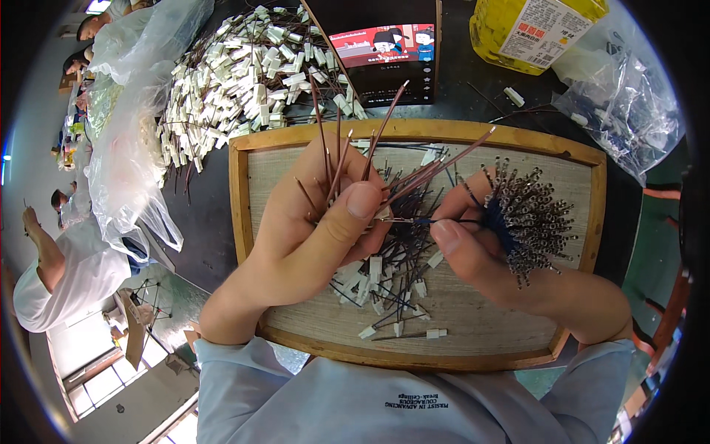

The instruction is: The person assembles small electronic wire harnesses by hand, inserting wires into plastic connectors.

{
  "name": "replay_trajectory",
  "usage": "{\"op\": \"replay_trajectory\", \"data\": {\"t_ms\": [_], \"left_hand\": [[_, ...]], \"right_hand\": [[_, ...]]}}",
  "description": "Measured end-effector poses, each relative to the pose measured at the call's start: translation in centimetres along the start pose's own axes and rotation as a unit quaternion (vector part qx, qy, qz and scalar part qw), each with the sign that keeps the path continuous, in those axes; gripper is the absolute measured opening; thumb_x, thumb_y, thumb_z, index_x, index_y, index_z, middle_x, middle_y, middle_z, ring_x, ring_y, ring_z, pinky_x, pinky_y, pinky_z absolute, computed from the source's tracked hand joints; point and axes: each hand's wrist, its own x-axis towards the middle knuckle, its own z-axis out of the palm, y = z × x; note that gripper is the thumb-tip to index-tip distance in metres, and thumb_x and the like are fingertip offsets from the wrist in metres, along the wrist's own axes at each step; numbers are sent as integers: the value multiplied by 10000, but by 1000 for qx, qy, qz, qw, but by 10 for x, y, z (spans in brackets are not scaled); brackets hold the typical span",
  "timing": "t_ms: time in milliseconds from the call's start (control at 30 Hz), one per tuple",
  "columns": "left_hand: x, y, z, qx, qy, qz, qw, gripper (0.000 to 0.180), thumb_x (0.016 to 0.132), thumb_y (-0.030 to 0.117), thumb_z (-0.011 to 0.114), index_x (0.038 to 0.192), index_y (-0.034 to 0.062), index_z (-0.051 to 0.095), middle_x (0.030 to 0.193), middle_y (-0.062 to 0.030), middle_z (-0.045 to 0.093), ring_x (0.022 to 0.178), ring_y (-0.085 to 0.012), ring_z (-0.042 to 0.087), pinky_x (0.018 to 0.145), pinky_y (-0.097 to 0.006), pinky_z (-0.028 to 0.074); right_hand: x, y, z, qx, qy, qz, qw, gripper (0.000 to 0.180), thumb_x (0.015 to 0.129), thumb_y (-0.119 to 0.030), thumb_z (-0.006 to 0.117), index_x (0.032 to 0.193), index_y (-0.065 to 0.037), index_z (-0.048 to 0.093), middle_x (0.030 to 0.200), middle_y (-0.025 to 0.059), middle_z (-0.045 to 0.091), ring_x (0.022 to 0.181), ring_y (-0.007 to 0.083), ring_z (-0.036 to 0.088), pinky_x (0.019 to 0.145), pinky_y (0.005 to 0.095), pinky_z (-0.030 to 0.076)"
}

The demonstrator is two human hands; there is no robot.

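Note:
Over the wooden-framed tray (296,325), my left hand (314,222) is closed on several brown wires (381,132), whose bare tips fan up and to the right. To its right, my right hand (481,251) grips a thick bundle of dark wires (529,222) with metal crimp terminals at their ends. One dark wire from this bundle stretches between my right thumb and forefinger, and its metal tip meets my left fingertips. What sits within the left fingers there is mostly hidden. Below both hands lie white plastic connectors (376,270) with dark wires attached.
A large heap of white connectors on wires (244,81) covers the table's back left. Behind the tray stands a phone (384,52) playing a cartoon. A yellow container (529,33) and a clear plastic bag (629,111) are at back right. Other people (81,274) sit to the left.

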Motion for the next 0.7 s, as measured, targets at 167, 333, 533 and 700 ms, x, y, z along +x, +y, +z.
{"op": "replay_trajectory", "data": {"t_ms": [167,333,533,700], "left_hand": [[-1,-4,3,82,40,49,995,284,921,291,540,924,33,422,734,-87,540,482,-68,454,389,-168,284],[-4,-4,-1,152,31,78,985,242,922,230,531,947,13,426,746,-74,545,529,-71,478,443,-163,327],[-5,-6,7,328,8,124,936,162,883,98,578,931,-4,461,718,-82,569,573,-155,561,506,-246,438],[-7,-3,11,416,8,171,893,183,839,68,649,913,4,494,721,-113,599,583,-253,625,512,-306,479]], "right_hand": [[1,0,-1,-51,14,-52,997,130,734,-68,703,805,9,626,661,27,625,594,48,575,520,208,461],[1,1,-2,-44,3,-52,998,119,739,-60,694,806,10,624,669,43,633,588,55,576,515,219,460],[8,29,-7,-18,-66,-201,977,125,755,-57,691,831,20,626,741,65,647,644,64,588,554,223,462],[3,26,-3,58,-78,-62,993,129,773,-76,702,854,6,644,777,65,652,678,68,587,575,241,461]]}}
